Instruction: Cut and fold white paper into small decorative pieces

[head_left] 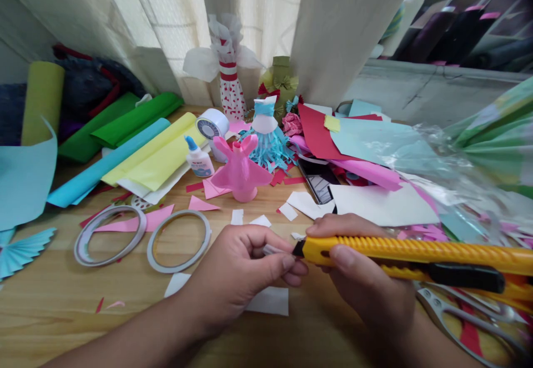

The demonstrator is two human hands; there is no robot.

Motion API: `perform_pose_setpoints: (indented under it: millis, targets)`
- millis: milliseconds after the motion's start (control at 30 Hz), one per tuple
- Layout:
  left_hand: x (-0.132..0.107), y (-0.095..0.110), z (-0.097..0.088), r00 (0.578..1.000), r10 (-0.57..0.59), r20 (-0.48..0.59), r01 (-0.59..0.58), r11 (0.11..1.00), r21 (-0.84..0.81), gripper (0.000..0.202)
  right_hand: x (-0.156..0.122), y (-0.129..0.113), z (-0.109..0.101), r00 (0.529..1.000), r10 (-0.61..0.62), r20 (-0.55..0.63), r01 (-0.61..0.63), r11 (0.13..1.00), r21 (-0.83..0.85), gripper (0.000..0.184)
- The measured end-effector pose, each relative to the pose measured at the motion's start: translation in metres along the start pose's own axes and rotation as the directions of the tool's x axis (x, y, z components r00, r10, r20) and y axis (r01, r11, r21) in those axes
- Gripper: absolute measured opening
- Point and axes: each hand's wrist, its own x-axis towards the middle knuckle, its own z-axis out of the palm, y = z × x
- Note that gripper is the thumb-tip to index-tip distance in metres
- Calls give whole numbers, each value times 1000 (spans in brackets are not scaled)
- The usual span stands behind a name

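Note:
My right hand is wrapped around a yellow box cutter with a black slider, its black tip pointing left. At that tip, my left hand is closed in a pinch on a small pale strip; whether this is paper or the blade I cannot tell. White paper lies on the table below my left hand. Small white paper pieces are scattered just beyond my fingers. Behind them stands a pink paper dress figure.
Two tape rolls lie to the left. A glue bottle and a blue fringed paper dress stand farther back. Scissors lie at the right, near a phone and piled paper. Rolled paper fills the back left.

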Motion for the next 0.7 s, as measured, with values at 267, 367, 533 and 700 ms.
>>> perform_pose_setpoints:
  millis: [267, 367, 533, 700]
  targets:
    - [1, 1, 1, 1000, 8, -16, -8, 1000, 12, 9, 1, -1, 1, 1000, 2, 8, -2, 1000, 18, 15]
    - [0, 2, 0, 1000, 15, -19, -14, 1000, 27, 10, 0, 0, -2, 1000, -1, 19, 0, 1000, 3, 15]
    - [0, 2, 0, 1000, 13, -13, -12, 1000, 19, 10, -1, 3, -3, 999, 7, 41, -8, 1000, 12, 15]
    - [0, 0, -1, 1000, 10, -7, -10, 1000, 3, 10, 1, 0, 0, 999, 3, 34, -5, 999, 47, 15]
